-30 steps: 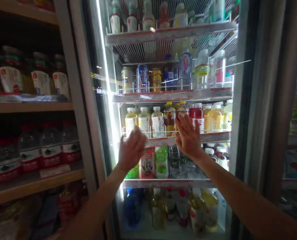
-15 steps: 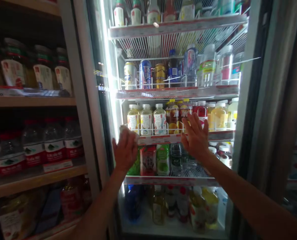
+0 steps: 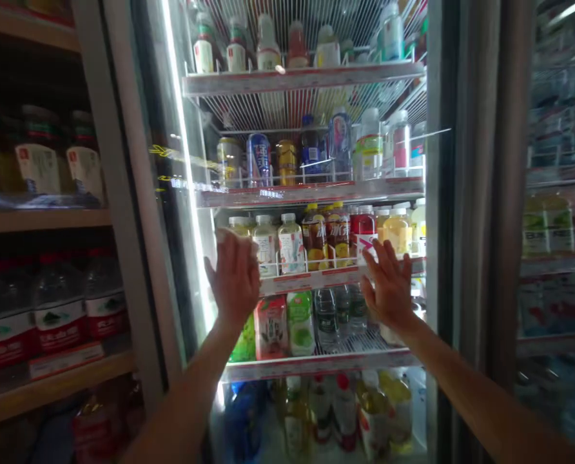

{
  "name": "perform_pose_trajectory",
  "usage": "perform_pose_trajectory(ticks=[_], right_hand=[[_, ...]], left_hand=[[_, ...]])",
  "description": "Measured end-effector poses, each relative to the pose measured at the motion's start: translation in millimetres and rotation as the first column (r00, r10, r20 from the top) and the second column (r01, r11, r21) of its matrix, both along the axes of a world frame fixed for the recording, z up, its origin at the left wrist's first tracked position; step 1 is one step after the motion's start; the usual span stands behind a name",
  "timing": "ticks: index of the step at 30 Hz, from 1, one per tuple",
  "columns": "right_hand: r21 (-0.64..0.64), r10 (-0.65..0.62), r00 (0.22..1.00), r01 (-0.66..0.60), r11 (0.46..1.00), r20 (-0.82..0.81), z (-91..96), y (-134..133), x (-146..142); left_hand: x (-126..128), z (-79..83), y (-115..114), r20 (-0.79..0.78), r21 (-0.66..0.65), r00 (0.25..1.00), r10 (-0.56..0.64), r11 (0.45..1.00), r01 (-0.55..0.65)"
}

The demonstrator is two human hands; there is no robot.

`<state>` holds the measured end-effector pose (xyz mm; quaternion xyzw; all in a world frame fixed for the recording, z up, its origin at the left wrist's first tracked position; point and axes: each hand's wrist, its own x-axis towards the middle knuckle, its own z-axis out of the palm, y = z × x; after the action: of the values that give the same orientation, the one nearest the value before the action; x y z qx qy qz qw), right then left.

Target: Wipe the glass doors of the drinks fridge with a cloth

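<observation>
1. Your left hand [image 3: 234,277] has risen, and the glass cooler door [image 3: 123,212] sits further left in view.
2. That hand and your right hand [image 3: 389,285] are open, fingers spread, pressing on the door, grasping nothing.
3. Behind the glass, bottled drinks [image 3: 291,245] stand on a wire shelf [image 3: 311,278].

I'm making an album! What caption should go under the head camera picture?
Left hand and right hand spread open before a lit glass-door drinks cooler packed with bottles and cans.
</observation>
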<state>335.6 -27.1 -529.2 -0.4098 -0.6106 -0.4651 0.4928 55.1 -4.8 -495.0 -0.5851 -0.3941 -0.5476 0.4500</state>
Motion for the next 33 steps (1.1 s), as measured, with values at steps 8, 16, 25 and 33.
perform_pose_trajectory(ticks=[8, 16, 25, 33], right_hand=[[0.019, 0.023, 0.999, -0.022, 1.0, -0.048, -11.5, -7.3, 22.3], [0.046, -0.038, 0.994, 0.043, 0.998, -0.099, -1.7, -17.4, 69.8], [0.035, -0.077, 0.995, 0.08, 0.996, -0.069, -3.1, -19.1, 98.7], [0.123, -0.052, 0.994, 0.063, 0.99, -0.093, -9.3, -37.3, 117.6]], left_hand=[[98.8, -20.0, -9.5, -0.728, -0.037, 0.681, -0.079, 0.996, 0.076], [137.8, 93.5, 4.6, -0.254, -0.072, 0.959, -0.124, 0.991, 0.11], [186.4, 96.8, 2.7, -0.702, -0.127, 0.684, -0.202, 0.979, 0.158], [266.8, 85.4, -1.6, -0.806, -0.141, 0.552, -0.212, 0.975, 0.169]])
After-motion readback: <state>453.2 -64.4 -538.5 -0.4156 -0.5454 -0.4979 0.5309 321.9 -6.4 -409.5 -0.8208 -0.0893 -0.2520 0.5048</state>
